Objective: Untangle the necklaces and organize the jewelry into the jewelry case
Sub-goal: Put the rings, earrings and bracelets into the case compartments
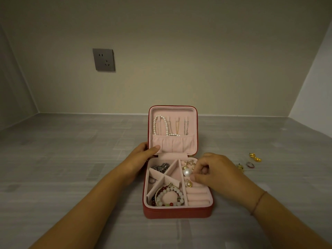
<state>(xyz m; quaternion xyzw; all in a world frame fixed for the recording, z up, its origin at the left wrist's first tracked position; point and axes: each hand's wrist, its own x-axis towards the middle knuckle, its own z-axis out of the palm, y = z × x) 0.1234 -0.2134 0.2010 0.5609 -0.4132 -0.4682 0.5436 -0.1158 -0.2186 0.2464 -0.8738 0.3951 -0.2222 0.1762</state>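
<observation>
A red jewelry case (177, 212) with pink lining lies open on the grey table. In its upright lid (195, 126) hang a pearl necklace (160, 123) and thin chains (186, 126). My left hand (143, 155) grips the lid's left edge, thumb inside. My right hand (210, 169) pinches a large pearl earring (186, 172) over the ring-roll section on the case's right side. Another gold earring (188, 183) sits in the rolls just below. A silver chain (160, 167) and beaded bracelets (169, 195) fill the left compartments.
To the right of the case, loose pieces lie on the table: gold earrings (255, 157), a dark ring (250, 164) and a small yellowish piece (240, 167). A wall socket (103, 59) is on the back wall. Walls close in left and right.
</observation>
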